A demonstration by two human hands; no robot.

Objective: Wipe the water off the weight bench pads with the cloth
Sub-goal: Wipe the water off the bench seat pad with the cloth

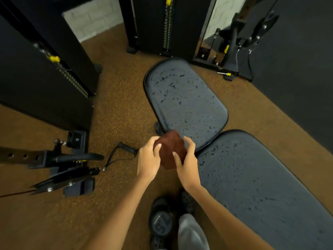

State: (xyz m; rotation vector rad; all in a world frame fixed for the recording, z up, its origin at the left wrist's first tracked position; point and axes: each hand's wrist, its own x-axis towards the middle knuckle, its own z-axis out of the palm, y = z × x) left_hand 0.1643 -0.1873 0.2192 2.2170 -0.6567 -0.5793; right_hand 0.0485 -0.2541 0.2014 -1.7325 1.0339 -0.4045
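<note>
While I bunch the cloth (170,152) between both hands (168,156), left (148,157) and right (186,159) fingers curled round it, it hangs over the seat pad's (185,100) near corner; both pads wet, back pad (261,186) too.

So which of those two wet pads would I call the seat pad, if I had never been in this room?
Find the tall black weight stack with the yellow pin against the far wall. The seat pad lies just in front of it, beyond the brown cloth held in both hands. It is the shorter pad, tapering towards the stack, while the back pad beside the person is longer.
</note>
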